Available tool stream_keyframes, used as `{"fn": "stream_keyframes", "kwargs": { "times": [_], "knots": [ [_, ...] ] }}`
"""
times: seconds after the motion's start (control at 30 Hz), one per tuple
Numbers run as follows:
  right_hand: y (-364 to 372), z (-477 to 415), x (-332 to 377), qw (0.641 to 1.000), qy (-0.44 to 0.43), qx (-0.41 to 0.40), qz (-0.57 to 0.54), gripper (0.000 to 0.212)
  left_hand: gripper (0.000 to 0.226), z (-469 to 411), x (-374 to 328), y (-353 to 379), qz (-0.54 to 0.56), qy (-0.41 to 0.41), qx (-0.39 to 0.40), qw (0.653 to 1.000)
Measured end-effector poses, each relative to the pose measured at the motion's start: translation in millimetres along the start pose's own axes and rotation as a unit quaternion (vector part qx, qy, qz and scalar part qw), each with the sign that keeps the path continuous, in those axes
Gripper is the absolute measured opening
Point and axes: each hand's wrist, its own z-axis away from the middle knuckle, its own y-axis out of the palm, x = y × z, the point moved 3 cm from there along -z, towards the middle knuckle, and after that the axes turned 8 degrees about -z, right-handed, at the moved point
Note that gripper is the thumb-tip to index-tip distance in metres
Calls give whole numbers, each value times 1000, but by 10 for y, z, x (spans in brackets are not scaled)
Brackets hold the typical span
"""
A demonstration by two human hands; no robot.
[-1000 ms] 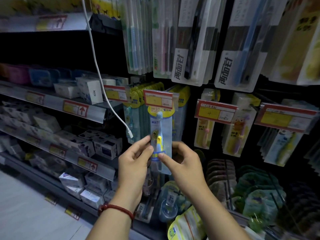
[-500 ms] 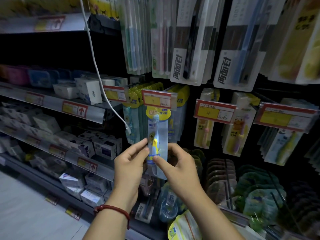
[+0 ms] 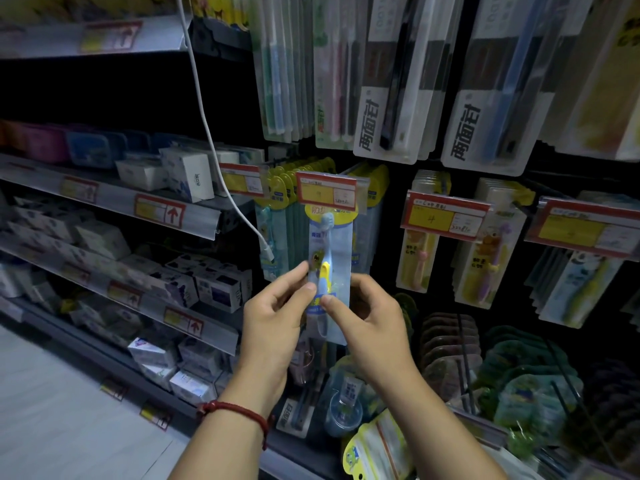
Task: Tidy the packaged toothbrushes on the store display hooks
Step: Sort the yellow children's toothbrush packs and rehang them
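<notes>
Held toothbrush pack under price tag.
Sides were pinched by left hand and right hand; white cable dangled left of tag, other packs crowded behind.

Item 1: the brand 两面针 is being shown in black vertical characters on the white card of the black-brush pack. It is being repeated on the blue-brush pack hanging beside it.

Item 2: a handwritten "4" is being displayed on the yellow field of the red-framed price tag.

Item 3: a red upward arrow is being carried by the shelf-edge label.

Item 4: the print on the child's toothbrush pack is being blurred beyond reading.
</notes>
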Motion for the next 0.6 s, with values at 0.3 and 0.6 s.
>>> {"fn": "stream_keyframes", "kwargs": {
  "times": [0.3, 0.6],
  "knots": [
    [-55, 10, -18, 1000, 1, 8, 8, 23, 37, 13, 31, 26, -28, 8, 10, 1000],
    [-44, -39, -77, 998, 12, -6, 56, 23, 34, -36, 69, 55, -39, 16, 2, 999]
  ]
}}
